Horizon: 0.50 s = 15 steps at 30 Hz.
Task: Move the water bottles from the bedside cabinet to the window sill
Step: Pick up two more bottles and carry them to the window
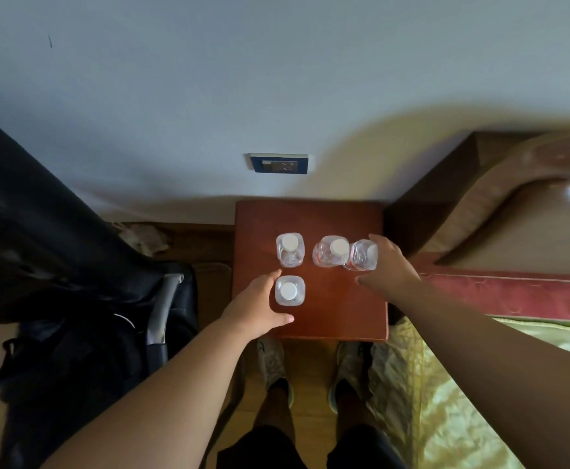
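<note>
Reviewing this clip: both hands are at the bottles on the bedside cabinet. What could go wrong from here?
1. The right hand is around a tilted bottle that leans against the neighbouring bottle; lifting it may topple that neighbour.
2. The left hand cups the near bottle with fingers spread; a loose grip might let it slip.
3. The far-left bottle stands close behind and might get bumped.

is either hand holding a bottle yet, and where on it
Right hand wraps the side of the rightmost bottle. Left hand cups the nearest bottle; a closed grip cannot be told.
</note>
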Tool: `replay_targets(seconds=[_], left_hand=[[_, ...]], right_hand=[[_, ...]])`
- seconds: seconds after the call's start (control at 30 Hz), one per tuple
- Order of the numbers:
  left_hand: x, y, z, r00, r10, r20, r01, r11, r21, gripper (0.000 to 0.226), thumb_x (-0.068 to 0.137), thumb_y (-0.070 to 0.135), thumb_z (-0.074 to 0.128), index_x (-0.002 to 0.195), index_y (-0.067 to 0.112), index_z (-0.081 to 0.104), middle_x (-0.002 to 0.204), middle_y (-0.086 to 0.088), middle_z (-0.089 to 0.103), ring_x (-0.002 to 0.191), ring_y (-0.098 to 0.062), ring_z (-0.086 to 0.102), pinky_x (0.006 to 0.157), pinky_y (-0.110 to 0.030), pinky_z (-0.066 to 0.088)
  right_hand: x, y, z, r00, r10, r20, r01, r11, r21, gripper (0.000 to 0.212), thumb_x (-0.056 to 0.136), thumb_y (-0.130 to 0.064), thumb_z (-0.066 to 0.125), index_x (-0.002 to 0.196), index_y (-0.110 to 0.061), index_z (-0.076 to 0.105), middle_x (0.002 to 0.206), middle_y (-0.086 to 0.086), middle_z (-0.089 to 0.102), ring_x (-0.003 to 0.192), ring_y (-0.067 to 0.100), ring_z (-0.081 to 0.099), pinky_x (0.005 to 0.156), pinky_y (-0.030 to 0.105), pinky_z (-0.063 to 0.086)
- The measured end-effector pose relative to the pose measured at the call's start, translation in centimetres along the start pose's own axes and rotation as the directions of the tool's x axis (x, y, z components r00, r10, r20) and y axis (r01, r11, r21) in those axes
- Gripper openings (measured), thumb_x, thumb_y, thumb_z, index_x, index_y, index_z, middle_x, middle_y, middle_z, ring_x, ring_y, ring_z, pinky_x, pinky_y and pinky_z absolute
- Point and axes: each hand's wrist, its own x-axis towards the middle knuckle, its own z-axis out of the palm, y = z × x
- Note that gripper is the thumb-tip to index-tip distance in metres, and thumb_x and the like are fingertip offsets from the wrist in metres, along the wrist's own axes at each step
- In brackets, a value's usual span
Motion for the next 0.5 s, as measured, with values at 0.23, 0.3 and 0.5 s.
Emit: replay_targets(seconds=[0.23,0.3,0.5], left_hand=[[1.5,0.2,1.7,0.996,0.061,-0.062,-0.062,0.998,-0.017,0.097,0.078,0.037,0.084,0.155,0.038,0.025,0.158,0.011,0.033,0.143,-0.014,0.039,0.111,-0.040,0.043],[1.8,0.1,2.0,0.994,0.067,-0.083,-0.069,0.997,-0.020,0.094,0.078,0.032,0.084,0.154,0.037,0.028,0.157,0.011,0.036,0.141,-0.014,0.041,0.111,-0.040,0.043],[3.1,0.0,3.0,0.992,0.035,-0.122,-0.039,0.999,-0.031,0.087,0.081,0.019,0.081,0.152,0.034,0.034,0.153,0.008,0.043,0.139,-0.017,0.046,0.110,-0.043,0.045]], right_hand=[[1.2,0.7,0.3,0.997,-0.003,-0.081,-0.002,0.999,-0.053,0.071,0.077,-0.026,0.078,0.142,-0.027,0.049,0.143,0.004,0.044,0.122,0.035,0.051,0.098,0.046,0.050],[1.5,0.6,0.3,0.998,0.026,-0.057,-0.033,0.992,-0.123,0.061,0.081,-0.034,0.073,0.139,-0.031,0.053,0.144,0.005,0.040,0.127,0.036,0.045,0.098,0.041,0.046],[1.6,2.1,1.5,0.998,0.036,-0.043,-0.039,0.997,-0.069,0.077,0.076,-0.030,0.082,0.146,-0.037,0.049,0.144,-0.001,0.033,0.129,0.031,0.037,0.105,0.039,0.042]])
